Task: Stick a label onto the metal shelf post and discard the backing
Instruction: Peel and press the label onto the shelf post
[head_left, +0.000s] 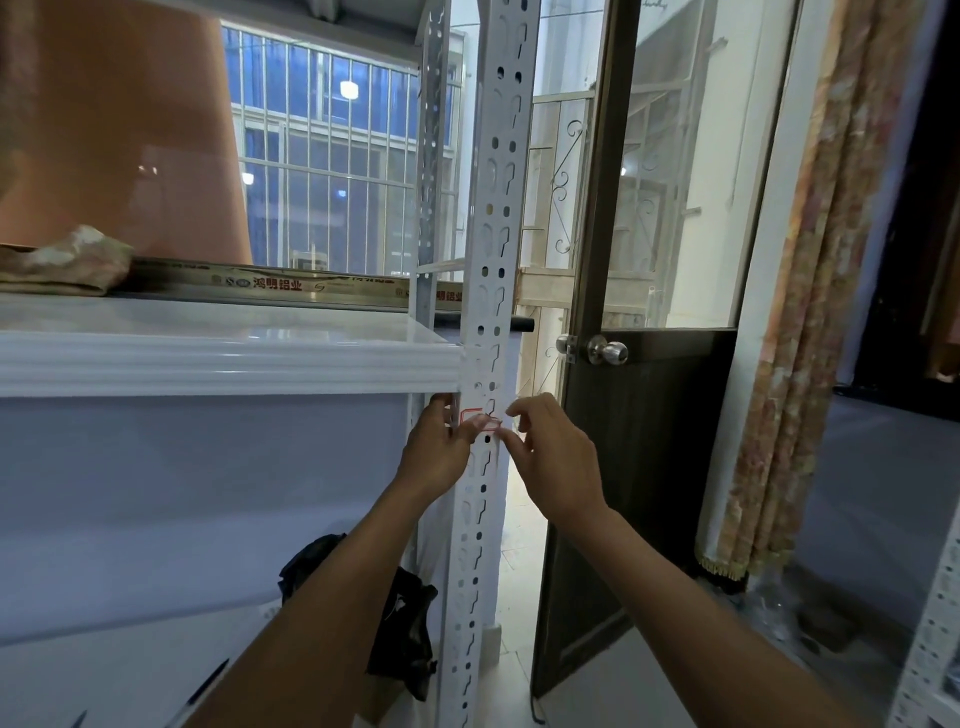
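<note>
Label (477, 419) on shelf post (493, 291), just under shelf (223, 358); door (639, 467) right.

Interior at dusk. Left: white shelf board (223, 358) bearing an orange panel (119, 130), a folded cloth (62, 260) and boxed aluminium strips (270, 283). Behind: barred window (327, 156) showing blue evening light and a lit lamp (349, 89). Centre right: dark door (639, 467), open, with glass upper pane and round metal knob (607, 351). Right: patterned curtain (810, 312) hanging to a grey floor (872, 493). Below the shelf: black bag (400, 623).
</note>
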